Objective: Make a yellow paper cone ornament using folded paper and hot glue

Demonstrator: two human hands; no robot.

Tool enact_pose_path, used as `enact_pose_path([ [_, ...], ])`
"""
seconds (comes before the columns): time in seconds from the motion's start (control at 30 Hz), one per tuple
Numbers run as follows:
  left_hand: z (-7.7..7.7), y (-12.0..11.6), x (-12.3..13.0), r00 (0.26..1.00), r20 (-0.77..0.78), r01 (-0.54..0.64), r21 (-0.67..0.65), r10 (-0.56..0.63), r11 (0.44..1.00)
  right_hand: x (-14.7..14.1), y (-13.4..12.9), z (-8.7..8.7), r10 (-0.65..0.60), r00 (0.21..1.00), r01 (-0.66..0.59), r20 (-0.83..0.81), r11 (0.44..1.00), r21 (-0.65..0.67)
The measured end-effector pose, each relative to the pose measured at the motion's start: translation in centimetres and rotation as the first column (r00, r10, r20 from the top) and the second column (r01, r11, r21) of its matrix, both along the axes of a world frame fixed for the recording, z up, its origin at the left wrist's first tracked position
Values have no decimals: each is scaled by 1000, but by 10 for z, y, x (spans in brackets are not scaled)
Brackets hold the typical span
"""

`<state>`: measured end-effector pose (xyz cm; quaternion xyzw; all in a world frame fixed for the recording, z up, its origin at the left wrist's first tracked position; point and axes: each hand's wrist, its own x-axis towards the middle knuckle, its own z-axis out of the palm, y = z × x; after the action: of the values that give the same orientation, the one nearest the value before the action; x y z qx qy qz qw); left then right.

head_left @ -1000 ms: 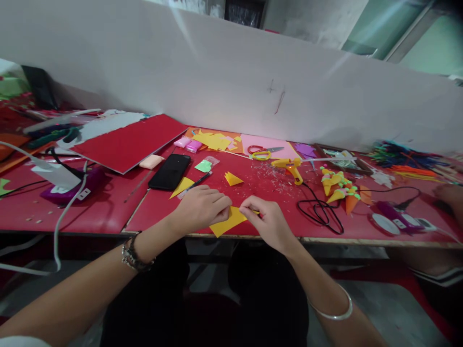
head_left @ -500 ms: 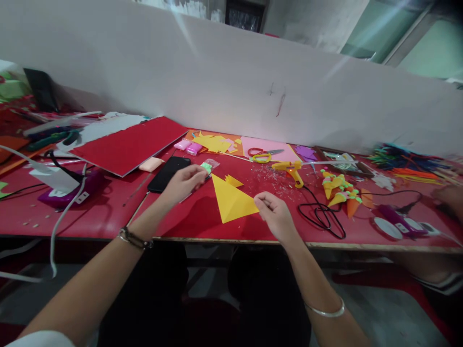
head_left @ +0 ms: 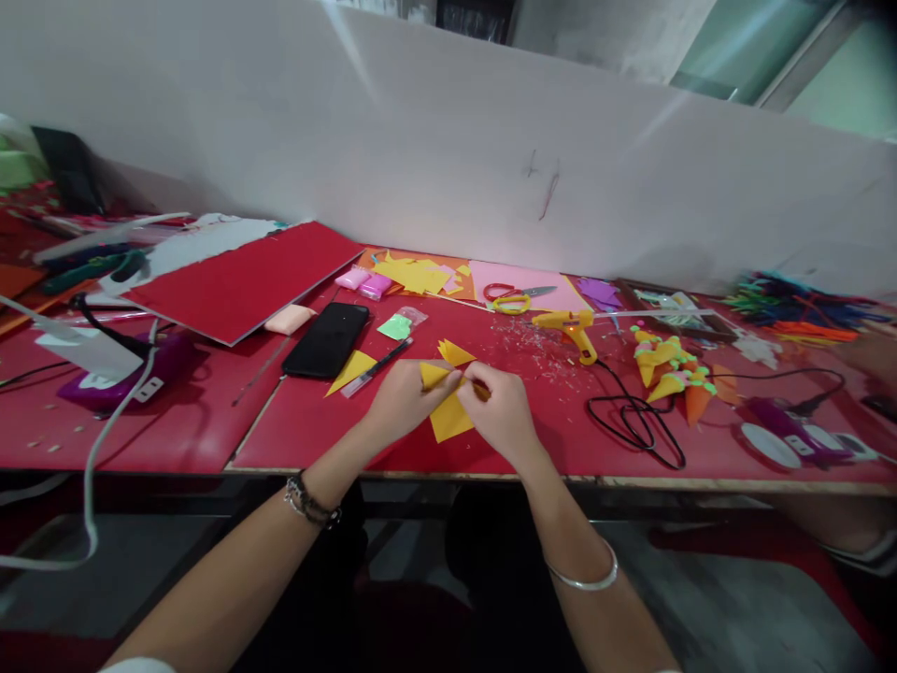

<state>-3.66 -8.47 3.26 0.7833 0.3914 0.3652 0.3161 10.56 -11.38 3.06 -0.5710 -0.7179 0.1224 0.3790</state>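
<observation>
A piece of yellow paper point(head_left: 449, 421) is gripped at its upper part by both hands above the red table, its lower part hanging free and its top curling. My left hand point(head_left: 406, 400) pinches it from the left, and my right hand point(head_left: 501, 407) has its fingers curled on the right side. The fingertips nearly meet at the paper. Just behind the hands lie small folded yellow pieces point(head_left: 455, 352). To the left of my left hand are a pen-like tool point(head_left: 378, 366), a yellow paper triangle point(head_left: 352, 370) and a black phone point(head_left: 327, 339).
A yellow glue gun point(head_left: 571, 329) with a black cord lies right of centre. Behind are scissors point(head_left: 517, 297) and paper scraps point(head_left: 413, 274). Yellow paper cones point(head_left: 662, 360) sit at right, a red board point(head_left: 252, 280) at left. Another person's hand point(head_left: 869, 355) shows at the right edge.
My left hand has come right, from beside the phone to the yellow paper, and now grips it. My right hand has moved slightly left. The paper's upper part is now curled between the hands.
</observation>
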Motion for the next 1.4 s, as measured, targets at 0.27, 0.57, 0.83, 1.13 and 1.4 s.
enact_pose_path([
  [0.27, -10, 7, -16, 968, 134, -182, -217, 214, 959, 18, 3, -5, -25, 998, 26, 53, 1000, -16],
  [0.57, -17, 18, -19, 925, 62, -354, -214, 375, 910, 37, 0, -5, -158, 987, 153, 37, 982, 109],
  [0.83, -15, 10, -13, 983, 127, -86, -307, 131, 948, 15, -7, -4, 345, 931, -333, 120, 937, -108],
  [1.13, -18, 9, -12, 950, 217, -92, -490, 224, 867, 23, -7, -11, 313, 936, -283, 160, 941, -184],
  [1.4, -6, -2, -9, 959, 261, 74, -610, 112, 789, 27, -5, -11, 317, 945, -328, -85, 912, -246],
])
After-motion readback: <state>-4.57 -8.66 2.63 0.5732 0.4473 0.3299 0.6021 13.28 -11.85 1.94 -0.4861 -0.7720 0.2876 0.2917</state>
